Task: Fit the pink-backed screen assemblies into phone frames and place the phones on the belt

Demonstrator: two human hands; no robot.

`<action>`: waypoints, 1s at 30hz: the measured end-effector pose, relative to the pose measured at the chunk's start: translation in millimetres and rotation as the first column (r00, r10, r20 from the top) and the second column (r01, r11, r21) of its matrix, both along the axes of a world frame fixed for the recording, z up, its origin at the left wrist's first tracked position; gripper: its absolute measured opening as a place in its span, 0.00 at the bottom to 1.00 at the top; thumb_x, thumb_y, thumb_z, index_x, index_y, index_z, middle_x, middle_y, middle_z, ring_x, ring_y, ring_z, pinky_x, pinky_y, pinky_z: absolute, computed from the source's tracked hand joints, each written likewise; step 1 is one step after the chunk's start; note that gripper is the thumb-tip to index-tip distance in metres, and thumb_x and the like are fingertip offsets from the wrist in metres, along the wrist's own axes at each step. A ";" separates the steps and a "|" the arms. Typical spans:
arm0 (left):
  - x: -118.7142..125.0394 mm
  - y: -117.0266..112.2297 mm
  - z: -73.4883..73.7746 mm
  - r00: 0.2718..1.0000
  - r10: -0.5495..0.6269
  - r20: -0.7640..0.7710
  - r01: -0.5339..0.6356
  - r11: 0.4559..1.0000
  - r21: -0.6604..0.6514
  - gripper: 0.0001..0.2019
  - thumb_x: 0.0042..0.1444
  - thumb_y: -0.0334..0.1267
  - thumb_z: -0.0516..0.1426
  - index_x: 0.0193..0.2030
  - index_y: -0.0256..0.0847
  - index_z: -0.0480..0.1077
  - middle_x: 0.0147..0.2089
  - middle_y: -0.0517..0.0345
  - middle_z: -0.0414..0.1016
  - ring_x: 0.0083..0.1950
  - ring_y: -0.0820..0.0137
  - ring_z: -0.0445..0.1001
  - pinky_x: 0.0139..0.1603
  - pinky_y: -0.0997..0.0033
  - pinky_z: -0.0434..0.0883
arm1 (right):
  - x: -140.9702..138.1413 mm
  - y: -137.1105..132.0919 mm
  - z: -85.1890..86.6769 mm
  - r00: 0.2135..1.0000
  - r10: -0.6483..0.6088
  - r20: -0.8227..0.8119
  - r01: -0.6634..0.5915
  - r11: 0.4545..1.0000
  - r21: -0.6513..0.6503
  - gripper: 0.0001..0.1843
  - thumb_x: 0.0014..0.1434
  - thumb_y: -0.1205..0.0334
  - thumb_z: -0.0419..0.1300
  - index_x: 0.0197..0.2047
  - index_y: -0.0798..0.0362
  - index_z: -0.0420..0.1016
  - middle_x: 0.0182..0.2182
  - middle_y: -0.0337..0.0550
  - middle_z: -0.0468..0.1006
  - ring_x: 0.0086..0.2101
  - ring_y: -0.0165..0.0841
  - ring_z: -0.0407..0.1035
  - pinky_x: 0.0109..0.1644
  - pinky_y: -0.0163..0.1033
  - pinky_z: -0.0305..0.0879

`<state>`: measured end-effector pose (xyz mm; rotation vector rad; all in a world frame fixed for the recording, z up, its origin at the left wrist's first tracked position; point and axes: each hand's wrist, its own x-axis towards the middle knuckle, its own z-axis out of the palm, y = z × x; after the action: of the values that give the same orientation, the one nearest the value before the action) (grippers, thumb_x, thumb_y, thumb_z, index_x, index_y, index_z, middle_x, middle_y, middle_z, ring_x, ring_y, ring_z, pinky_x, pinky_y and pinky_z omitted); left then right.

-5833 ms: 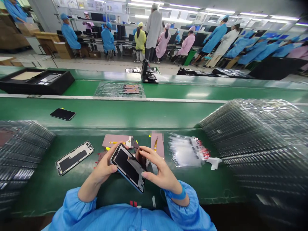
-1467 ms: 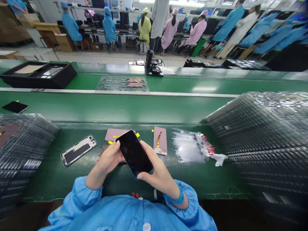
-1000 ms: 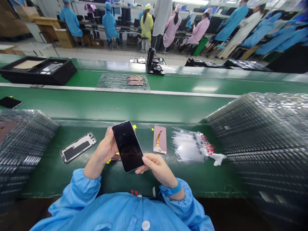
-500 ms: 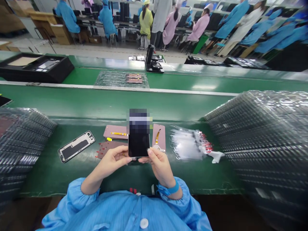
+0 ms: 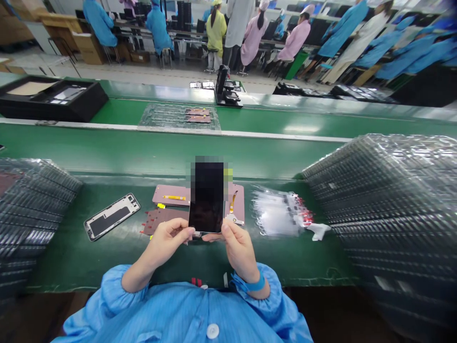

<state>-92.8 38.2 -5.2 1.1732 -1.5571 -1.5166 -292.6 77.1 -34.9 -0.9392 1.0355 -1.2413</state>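
A dark phone screen (image 5: 207,205) is held up in front of me, its upper part blurred over. My left hand (image 5: 170,240) pinches its lower left corner between thumb and fingers. At the lower right corner, my right hand (image 5: 235,243) grips it with the thumb in front and fingers behind. Behind the screen lie pinkish panels (image 5: 171,194) with yellow flex strips, and another pinkish panel (image 5: 240,202) on the right. A brown sheet with red tabs (image 5: 153,221) lies near my left hand. Farther left is a phone frame (image 5: 112,216), lying flat and slanted.
Stacked clear trays rise at the left (image 5: 39,205) and right (image 5: 385,205). A pile of clear films with red tabs (image 5: 280,212) lies right of the panels. Across the green bench are a clear tray (image 5: 160,116), a black box (image 5: 89,100) and a black stand (image 5: 222,88). People sit beyond.
The phone screen has shifted slightly right and tilted a little, its reflection now darker. Both hands keep their hold on it. The view has moved slightly.
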 end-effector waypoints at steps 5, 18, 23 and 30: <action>2.3 -3.1 -0.7 1.000 -0.003 -0.026 0.003 1.000 0.030 0.19 0.58 0.49 0.59 0.24 0.37 0.68 0.23 0.60 0.69 0.28 0.74 0.67 0.34 0.74 0.65 | -1.6 -2.3 9.4 0.983 0.096 0.156 -0.100 0.995 0.018 0.28 0.65 0.42 0.56 0.54 0.58 0.77 0.38 0.52 0.82 0.37 0.42 0.79 0.41 0.44 0.74; 6.1 -4.1 -9.8 0.986 -0.057 -0.158 0.081 0.986 0.149 0.21 0.58 0.50 0.61 0.22 0.36 0.70 0.23 0.57 0.71 0.28 0.73 0.68 0.36 0.73 0.65 | -5.7 -5.7 0.8 0.992 0.097 -0.075 -0.102 0.992 -0.069 0.20 0.68 0.47 0.57 0.50 0.54 0.79 0.36 0.46 0.80 0.34 0.38 0.78 0.42 0.42 0.75; 10.4 -24.5 -9.3 0.943 -0.138 -0.304 0.226 0.934 0.277 0.21 0.52 0.54 0.65 0.40 0.36 0.79 0.40 0.48 0.81 0.38 0.66 0.77 0.41 0.70 0.73 | -8.8 -11.5 0.0 0.994 0.101 -0.049 -0.102 0.995 -0.020 0.22 0.64 0.45 0.60 0.47 0.56 0.80 0.35 0.47 0.81 0.32 0.38 0.78 0.40 0.41 0.74; 9.7 -102.2 19.9 0.954 0.166 -0.250 -0.030 0.881 0.472 0.12 0.55 0.37 0.64 0.42 0.31 0.75 0.37 0.44 0.80 0.35 0.63 0.79 0.35 0.65 0.79 | -15.0 -34.3 -13.6 0.860 0.165 -0.483 -0.210 0.977 -0.040 0.37 0.70 0.37 0.41 0.52 0.61 0.75 0.35 0.53 0.80 0.34 0.38 0.78 0.36 0.39 0.75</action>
<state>-83.2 -64.0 14.7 1.1963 -0.9516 -1.9550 -307.6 42.9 -48.5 -1.4322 1.2392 -0.9147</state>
